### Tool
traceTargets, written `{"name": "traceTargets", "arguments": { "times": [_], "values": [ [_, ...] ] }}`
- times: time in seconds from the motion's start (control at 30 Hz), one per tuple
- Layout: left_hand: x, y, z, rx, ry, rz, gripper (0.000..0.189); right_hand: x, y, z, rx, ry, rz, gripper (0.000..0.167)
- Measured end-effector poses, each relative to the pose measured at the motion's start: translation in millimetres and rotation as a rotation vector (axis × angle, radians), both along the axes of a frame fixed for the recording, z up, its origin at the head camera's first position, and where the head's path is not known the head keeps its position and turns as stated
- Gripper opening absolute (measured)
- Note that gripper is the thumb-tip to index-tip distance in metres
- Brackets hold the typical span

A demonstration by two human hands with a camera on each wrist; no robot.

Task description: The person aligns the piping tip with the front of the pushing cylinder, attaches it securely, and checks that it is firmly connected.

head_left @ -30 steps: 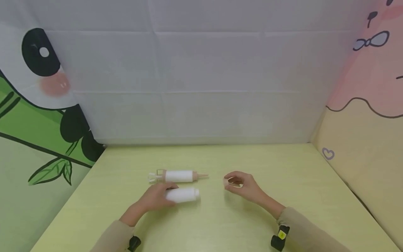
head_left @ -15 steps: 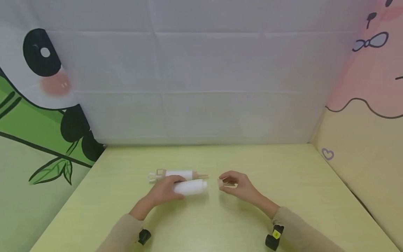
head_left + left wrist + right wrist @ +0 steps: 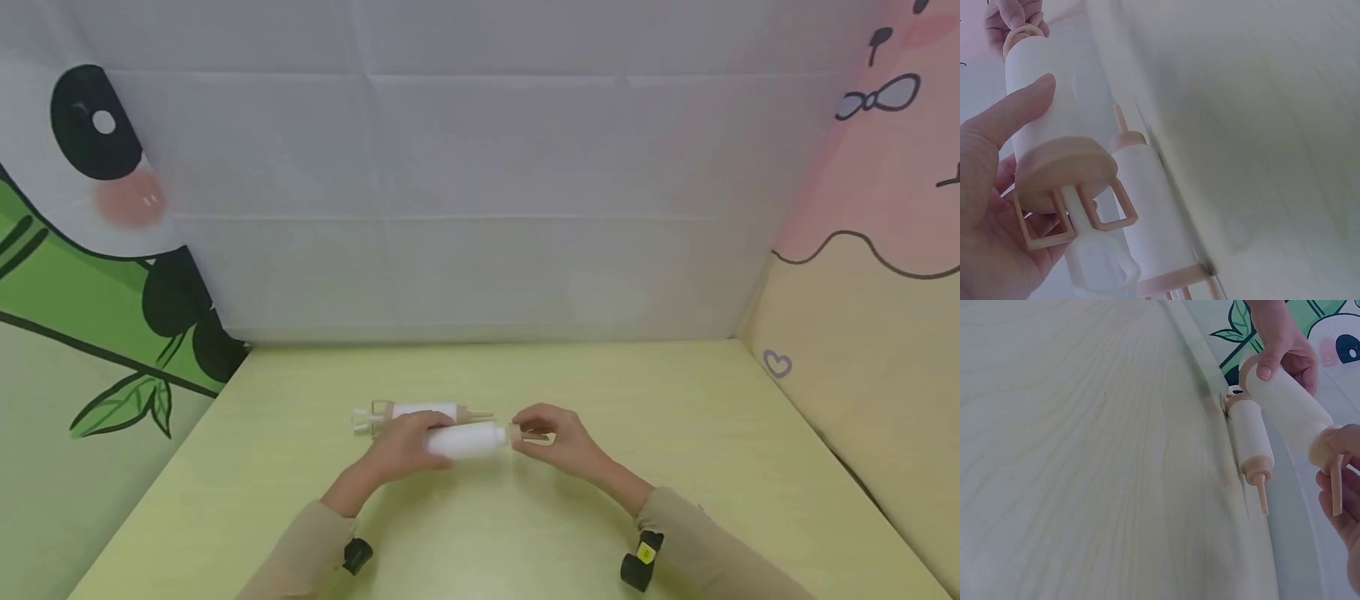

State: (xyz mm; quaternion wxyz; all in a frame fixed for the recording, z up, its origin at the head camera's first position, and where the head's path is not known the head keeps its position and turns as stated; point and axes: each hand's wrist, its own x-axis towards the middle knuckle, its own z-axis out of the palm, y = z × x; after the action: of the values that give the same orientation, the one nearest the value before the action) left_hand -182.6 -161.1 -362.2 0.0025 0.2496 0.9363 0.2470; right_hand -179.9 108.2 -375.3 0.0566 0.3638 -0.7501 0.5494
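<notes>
My left hand [image 3: 405, 447] grips the white barrel of a syringe-shaped dispenser [image 3: 467, 441], its front end pointing right. In the left wrist view, a thumb lies along the barrel; a beige collar with two square finger loops and a translucent plunger handle [image 3: 1100, 265] show at the rear end. My right hand [image 3: 558, 439] pinches a beige nozzle cap [image 3: 515, 435] right at the barrel's front end. From the right wrist, the cap's thin spout [image 3: 1336, 487] juts out between the fingers. A second dispenser [image 3: 426, 410] of the same kind lies just behind, partly hidden by my left hand.
The pale yellow wood-grain table [image 3: 637, 375] runs back to a white sheet [image 3: 487, 208]. Cartoon-printed panels stand at the left [image 3: 120, 308] and right [image 3: 862, 350]. Each sleeve carries a black wrist camera.
My left hand has moved right and slightly up with the dispenser. My right hand has moved left with the nozzle cap, closing the gap between cap and barrel end. The second dispenser has stayed put.
</notes>
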Motion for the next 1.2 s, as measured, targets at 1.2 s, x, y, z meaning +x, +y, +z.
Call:
{"name": "traceTargets", "arguments": {
  "times": [1.2],
  "values": [
    [1.5, 5.8, 6.7, -0.013, 0.093, -0.041, 0.047, -0.3, -7.4, 3.1, 0.032, -0.073, -0.001, 0.024]
  ]
}}
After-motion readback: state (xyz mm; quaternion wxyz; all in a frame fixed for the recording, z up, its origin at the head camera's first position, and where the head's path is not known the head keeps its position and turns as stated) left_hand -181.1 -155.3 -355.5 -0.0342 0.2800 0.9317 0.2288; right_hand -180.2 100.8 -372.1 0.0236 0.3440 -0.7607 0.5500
